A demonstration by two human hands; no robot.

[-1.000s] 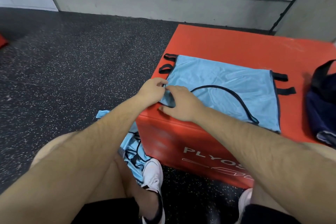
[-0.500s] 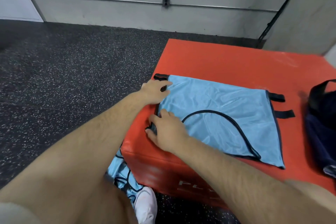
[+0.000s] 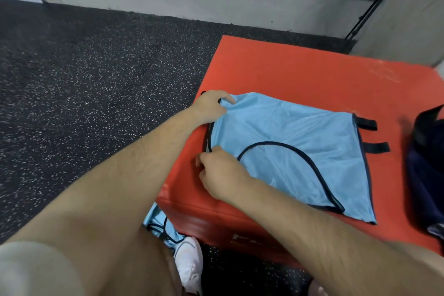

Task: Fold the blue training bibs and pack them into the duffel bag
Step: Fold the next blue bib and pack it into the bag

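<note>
Two bare hands hold the left edge of a light blue mesh training bib [image 3: 300, 142] lying flat on a red padded box [image 3: 288, 69].
The left hand [image 3: 211, 108] pinches the bib's far left corner. The right hand [image 3: 223, 175], fingers curled, grips its dark-trimmed near left edge. A dark navy duffel bag [image 3: 427, 168] sits on the box to the right of the bib, apart from it and cut off by the frame; its inside cannot be made out. Crumpled blue bibs [image 3: 158, 223] lie on the speckled black floor [image 3: 96, 79] beside a white shoe [image 3: 189, 262], partly hidden by the left forearm and the box.
</note>
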